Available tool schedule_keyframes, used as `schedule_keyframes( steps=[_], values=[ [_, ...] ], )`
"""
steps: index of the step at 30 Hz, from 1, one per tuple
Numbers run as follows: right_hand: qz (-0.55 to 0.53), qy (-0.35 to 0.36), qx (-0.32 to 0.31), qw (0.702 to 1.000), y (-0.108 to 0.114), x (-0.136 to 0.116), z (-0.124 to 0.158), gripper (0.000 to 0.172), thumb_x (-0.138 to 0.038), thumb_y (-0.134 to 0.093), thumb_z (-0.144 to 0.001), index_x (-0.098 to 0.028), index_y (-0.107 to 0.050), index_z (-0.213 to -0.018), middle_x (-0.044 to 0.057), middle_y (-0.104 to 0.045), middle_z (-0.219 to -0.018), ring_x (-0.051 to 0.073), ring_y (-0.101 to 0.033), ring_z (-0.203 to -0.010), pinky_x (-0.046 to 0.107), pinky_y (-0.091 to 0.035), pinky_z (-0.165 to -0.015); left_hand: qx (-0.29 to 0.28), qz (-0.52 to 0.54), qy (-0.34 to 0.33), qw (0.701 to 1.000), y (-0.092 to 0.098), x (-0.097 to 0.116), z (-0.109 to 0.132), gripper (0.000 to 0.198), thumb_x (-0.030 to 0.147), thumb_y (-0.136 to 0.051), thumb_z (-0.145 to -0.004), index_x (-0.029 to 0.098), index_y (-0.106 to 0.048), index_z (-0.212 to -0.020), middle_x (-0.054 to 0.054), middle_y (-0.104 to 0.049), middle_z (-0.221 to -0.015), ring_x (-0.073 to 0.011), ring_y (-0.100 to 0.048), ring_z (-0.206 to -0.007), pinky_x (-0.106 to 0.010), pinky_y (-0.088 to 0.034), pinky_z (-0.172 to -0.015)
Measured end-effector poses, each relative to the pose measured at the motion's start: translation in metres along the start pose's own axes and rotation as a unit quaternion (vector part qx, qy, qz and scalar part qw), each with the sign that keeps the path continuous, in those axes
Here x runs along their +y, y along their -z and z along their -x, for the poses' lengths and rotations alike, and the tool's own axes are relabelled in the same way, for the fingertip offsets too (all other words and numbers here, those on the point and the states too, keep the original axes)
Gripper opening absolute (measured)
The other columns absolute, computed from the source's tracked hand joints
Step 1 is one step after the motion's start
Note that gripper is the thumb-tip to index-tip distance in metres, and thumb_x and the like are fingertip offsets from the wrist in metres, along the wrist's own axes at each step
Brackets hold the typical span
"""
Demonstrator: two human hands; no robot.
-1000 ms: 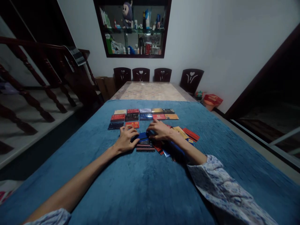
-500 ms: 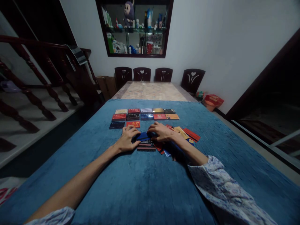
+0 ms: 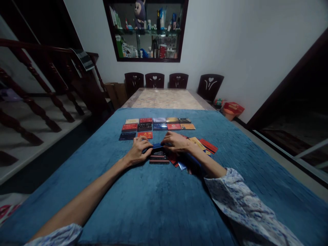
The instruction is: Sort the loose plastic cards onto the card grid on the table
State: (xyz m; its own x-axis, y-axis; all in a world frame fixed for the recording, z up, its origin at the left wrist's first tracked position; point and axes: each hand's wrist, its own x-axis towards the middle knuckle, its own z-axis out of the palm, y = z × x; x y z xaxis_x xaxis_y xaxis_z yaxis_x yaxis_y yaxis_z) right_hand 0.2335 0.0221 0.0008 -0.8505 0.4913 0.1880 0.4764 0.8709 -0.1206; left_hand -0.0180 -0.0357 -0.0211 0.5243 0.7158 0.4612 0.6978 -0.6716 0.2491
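Holding: the left hand (image 3: 139, 150) and the right hand (image 3: 175, 141) grip opposite ends of a blue card (image 3: 157, 146), fingers bent around it.
Blue card: between the two hands, just beyond the black cards (image 3: 159, 159); whether it touches them cannot be told.
Rows of cards (image 3: 160, 126): three, farther out, with five, five and two places.
Loose cards (image 3: 197, 143): overlapping, partly hidden by the right forearm.
Blue cloth (image 3: 143, 205): covers the near surface (image 3: 164, 99).
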Motion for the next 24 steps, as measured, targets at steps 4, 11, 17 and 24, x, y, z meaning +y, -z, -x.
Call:
schedule_keyframes(
  steps=[4, 11, 17, 24],
  values=[
    [0.017, 0.011, 0.035, 0.999, -0.003, 0.001, -0.002, 0.023, -0.023, -0.055, -0.095, -0.018, -0.076, -0.105, 0.009, -0.074, -0.095, 0.021, -0.056, -0.092, 0.033, -0.044, -0.086, 0.019, -0.004, 0.0, 1.0, 0.0, -0.002, 0.001, 0.027, 0.027, -0.046, -0.096, 0.021, -0.072, -0.1, -0.005, -0.075, -0.097, -0.0248, -0.057, -0.107, -0.046, -0.032, -0.097],
    [0.087, -0.055, 0.104, 0.989, -0.015, -0.001, -0.006, 0.027, -0.022, -0.05, -0.099, -0.019, -0.076, -0.094, 0.008, -0.071, -0.084, 0.018, -0.056, -0.086, 0.027, -0.04, -0.072, 0.063, -0.026, -0.001, 0.998, -0.006, -0.01, 0.001, 0.024, 0.019, -0.047, -0.094, 0.02, -0.069, -0.102, -0.006, -0.074, -0.092, -0.0235, -0.06, -0.098, -0.044, -0.036, -0.091],
    [0.106, -0.057, 0.136, 0.983, -0.01, -0.008, -0.007, 0.03, -0.022, -0.046, -0.1, -0.019, -0.075, -0.093, 0.006, -0.071, -0.081, 0.017, -0.055, -0.079, 0.027, -0.037, -0.069, 0.11, -0.015, 0.023, 0.994, -0.008, -0.015, 0.0, 0.023, 0.017, -0.049, -0.094, 0.018, -0.069, -0.105, -0.007, -0.072, -0.092, -0.0223, -0.061, -0.092, -0.041, -0.041, -0.087],
    [0.119, -0.084, 0.136, 0.98, -0.014, -0.015, -0.01, 0.026, -0.02, -0.047, -0.1, -0.019, -0.073, -0.095, 0.006, -0.074, -0.084, 0.017, -0.055, -0.078, 0.027, -0.036, -0.067, 0.103, -0.002, 0.048, 0.994, -0.009, -0.017, 0.0, 0.03, 0.013, -0.052, -0.09, 0.02, -0.066, -0.116, -0.005, -0.069, -0.095, -0.0211, -0.061, -0.092, -0.037, -0.044, -0.086]
  ],
)
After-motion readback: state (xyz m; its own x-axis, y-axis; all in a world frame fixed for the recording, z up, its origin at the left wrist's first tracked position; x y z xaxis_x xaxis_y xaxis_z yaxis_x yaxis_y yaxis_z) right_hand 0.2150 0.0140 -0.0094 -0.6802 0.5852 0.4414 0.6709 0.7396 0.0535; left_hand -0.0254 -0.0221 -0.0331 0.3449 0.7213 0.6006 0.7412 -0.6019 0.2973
